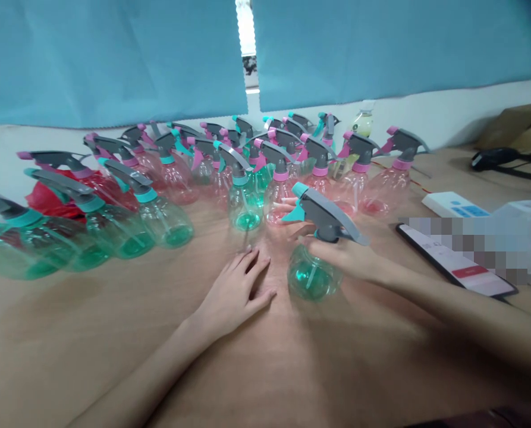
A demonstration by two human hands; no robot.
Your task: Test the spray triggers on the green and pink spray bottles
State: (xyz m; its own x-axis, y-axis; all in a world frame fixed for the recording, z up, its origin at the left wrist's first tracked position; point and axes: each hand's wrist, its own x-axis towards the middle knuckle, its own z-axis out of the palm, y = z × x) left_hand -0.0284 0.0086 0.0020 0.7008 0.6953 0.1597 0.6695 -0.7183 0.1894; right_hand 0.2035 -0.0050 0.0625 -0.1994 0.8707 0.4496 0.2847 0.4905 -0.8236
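Head view: right hand (343, 255) wrapped round the neck of a grey-and-teal spray bottle (312, 279), upright; whether it touches the tabletop (265, 380) cannot be told. Left hand (232, 291) lies palm down, fingers loosely spread, a narrow gap from that bottle. Ahead of both hands, crowded bottles (245, 208) edge the working room. Right of the right hand, the phone's (474, 271) writing is too blurred to read

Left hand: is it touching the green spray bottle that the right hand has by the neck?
Apart. The head view plainly shows bare tabletop between the left hand and the green spray bottle.
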